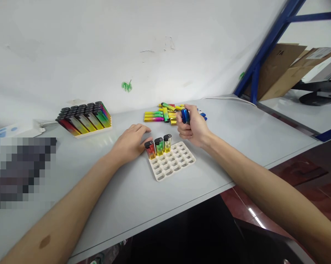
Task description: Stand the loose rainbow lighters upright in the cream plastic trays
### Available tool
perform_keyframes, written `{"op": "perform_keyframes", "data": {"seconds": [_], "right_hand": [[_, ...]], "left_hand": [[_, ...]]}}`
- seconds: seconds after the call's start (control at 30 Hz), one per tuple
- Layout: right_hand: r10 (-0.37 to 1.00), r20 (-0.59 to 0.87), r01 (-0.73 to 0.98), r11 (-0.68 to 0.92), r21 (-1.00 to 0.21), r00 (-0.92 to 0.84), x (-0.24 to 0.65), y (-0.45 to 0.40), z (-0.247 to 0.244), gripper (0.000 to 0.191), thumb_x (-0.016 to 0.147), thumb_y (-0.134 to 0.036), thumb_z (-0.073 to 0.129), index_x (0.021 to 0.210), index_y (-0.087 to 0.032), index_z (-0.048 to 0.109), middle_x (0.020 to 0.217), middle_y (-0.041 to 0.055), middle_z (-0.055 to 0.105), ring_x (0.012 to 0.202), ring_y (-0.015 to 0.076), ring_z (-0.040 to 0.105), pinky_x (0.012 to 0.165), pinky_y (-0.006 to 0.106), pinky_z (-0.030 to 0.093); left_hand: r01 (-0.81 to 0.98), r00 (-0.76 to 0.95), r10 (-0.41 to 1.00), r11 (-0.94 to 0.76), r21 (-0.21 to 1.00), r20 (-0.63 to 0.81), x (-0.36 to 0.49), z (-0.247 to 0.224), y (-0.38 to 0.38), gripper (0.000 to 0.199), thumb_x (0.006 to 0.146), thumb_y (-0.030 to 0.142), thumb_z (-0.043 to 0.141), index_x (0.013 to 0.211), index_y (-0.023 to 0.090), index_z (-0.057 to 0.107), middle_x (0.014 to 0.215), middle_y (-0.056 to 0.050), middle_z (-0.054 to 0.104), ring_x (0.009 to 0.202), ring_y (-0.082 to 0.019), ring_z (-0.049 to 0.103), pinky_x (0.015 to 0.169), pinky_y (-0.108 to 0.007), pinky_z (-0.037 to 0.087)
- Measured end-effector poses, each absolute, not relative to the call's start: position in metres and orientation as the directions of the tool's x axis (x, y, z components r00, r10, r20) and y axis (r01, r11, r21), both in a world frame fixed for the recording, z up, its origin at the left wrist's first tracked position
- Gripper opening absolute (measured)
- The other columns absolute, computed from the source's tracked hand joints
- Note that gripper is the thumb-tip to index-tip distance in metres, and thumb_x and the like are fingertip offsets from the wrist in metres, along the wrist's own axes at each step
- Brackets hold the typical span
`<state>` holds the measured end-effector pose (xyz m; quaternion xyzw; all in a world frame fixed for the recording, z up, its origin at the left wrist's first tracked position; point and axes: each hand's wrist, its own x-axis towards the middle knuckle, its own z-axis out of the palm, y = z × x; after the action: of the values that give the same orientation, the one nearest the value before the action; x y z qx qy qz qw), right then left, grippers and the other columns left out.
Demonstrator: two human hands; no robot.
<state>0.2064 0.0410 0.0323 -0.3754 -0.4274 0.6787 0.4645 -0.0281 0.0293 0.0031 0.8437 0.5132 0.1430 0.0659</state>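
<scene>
Here, the right hand (192, 126) grips a blue lighter (185, 116) near a loose pile of lighters (166, 114).
The left hand (131, 141) lies open on the table (121, 200) beside the tray (172, 166), whose back row holds three upright lighters (159, 147).

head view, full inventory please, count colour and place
table: 1, grey, foreground
wall: 1, white, behind table
front tray: 1, white, table centre
standing lighters: 3, red, green, yellowish, in front tray
loose lighters: uncounted, mixed colours, by wall
held lighter: at least 1, blue, before loose lighters
packed lighters: uncounted, multicoloured, left
back tray: 1, white, under packed lighters
cable: 1, white, right
frame: 1, blue, right
cartons: at least 2, brown, right
box: 1, white, far left
floor: 1, red, below
left hand: 1, bare, beside front tray
right hand: 1, bare, around held lighter
</scene>
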Motion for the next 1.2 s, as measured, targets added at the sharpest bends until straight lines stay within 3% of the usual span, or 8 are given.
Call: {"op": "perform_keyframes", "data": {"seconds": [0.3,0.57,0.9,1.03,1.13,1.2], "right_hand": [[0.959,-0.094,-0.283,-0.171,-0.944,-0.267,0.2059,0.0367,0.0367,0.040,0.098,-0.043,0.029,0.064,-0.023,0.038,0.044,-0.0093,0.018,0.040,0.0082,0.004,0.037,0.021,0.007],[0.960,-0.111,-0.286,-0.185,-0.940,-0.256,0.2034,0.0365,0.0358,0.045,0.098,-0.054,0.033,0.065,-0.023,0.039,0.045,-0.0100,0.018,0.040,0.0078,0.006,0.037,0.022,0.007],[0.964,-0.095,-0.245,-0.157,-0.957,-0.248,0.2022,0.0339,0.0348,0.042,0.098,-0.051,0.033,0.069,-0.023,0.044,0.045,-0.0095,0.022,0.038,0.0072,0.009,0.037,0.022,0.009],[0.958,0.008,-0.302,-0.082,-0.950,-0.287,0.2011,0.0342,0.0329,0.043,0.098,-0.050,0.032,0.076,-0.020,0.054,0.053,-0.0059,0.035,0.040,0.0084,0.026,0.039,0.023,0.025],[0.944,0.042,-0.261,-0.048,-0.964,-0.328,0.2029,0.0352,0.0310,0.027,0.095,-0.036,0.044,0.081,-0.019,0.059,0.068,-0.0004,0.053,0.056,0.0115,0.052,0.053,0.025,0.043],[0.916,0.052,-0.169,-0.018,-0.985,-0.398,0.2057,0.0359,0.0297,0.018,0.092,-0.030,0.053,0.082,-0.018,0.061,0.077,0.0024,0.061,0.068,0.0137,0.059,0.065,0.028,0.049]], "left_hand": [[0.849,0.437,0.886,-0.463,0.255,0.157,-0.0269,0.0061,0.0282,0.034,0.086,0.030,0.051,0.117,0.018,0.058,0.126,-0.013,0.062,0.122,-0.032,0.054,0.103,-0.048,0.046],[0.848,0.436,0.885,-0.464,0.254,0.160,-0.0275,0.0047,0.0288,0.034,0.086,0.031,0.051,0.117,0.020,0.058,0.127,-0.012,0.062,0.123,-0.031,0.054,0.104,-0.048,0.046],[0.844,0.450,0.877,-0.479,0.240,0.168,-0.0285,0.0034,0.0295,0.035,0.087,0.032,0.049,0.117,0.018,0.058,0.127,-0.012,0.062,0.121,-0.032,0.053,0.103,-0.048,0.047],[0.845,0.448,0.878,-0.477,0.240,0.166,-0.0284,0.0038,0.0291,0.035,0.089,0.035,0.047,0.117,0.018,0.058,0.127,-0.013,0.062,0.121,-0.032,0.053,0.103,-0.048,0.046],[0.843,0.449,0.879,-0.476,0.249,0.160,-0.0280,0.0051,0.0287,0.034,0.088,0.035,0.048,0.116,0.018,0.058,0.127,-0.012,0.062,0.121,-0.031,0.053,0.103,-0.048,0.046],[0.843,0.450,0.879,-0.477,0.249,0.159,-0.0279,0.0057,0.0287,0.034,0.087,0.034,0.048,0.116,0.019,0.058,0.126,-0.012,0.062,0.121,-0.031,0.053,0.103,-0.049,0.046]]}}
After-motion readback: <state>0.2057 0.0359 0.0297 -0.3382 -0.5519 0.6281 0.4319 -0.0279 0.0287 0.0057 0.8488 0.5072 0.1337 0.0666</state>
